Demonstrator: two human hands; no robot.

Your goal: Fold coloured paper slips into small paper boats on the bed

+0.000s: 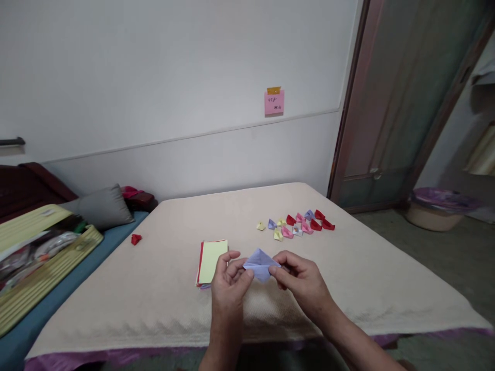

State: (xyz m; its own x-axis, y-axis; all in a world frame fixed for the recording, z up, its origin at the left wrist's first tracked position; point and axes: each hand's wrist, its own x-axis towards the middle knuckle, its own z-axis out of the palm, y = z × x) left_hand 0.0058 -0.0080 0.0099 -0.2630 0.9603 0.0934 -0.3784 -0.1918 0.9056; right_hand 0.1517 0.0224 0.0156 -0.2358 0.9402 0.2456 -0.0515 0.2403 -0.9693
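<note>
Left hand (227, 283), just right of a paper stack (212, 260) that a slip could scatter, pinches one corner of the folded lilac paper (260, 265). This paper sits between it and the right hand (305, 277), which grips the opposite corner; uneven tugging might tear the paper.

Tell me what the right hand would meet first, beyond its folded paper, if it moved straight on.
Past the folded paper, the right hand would probably meet the left hand, though depth is unclear.
</note>
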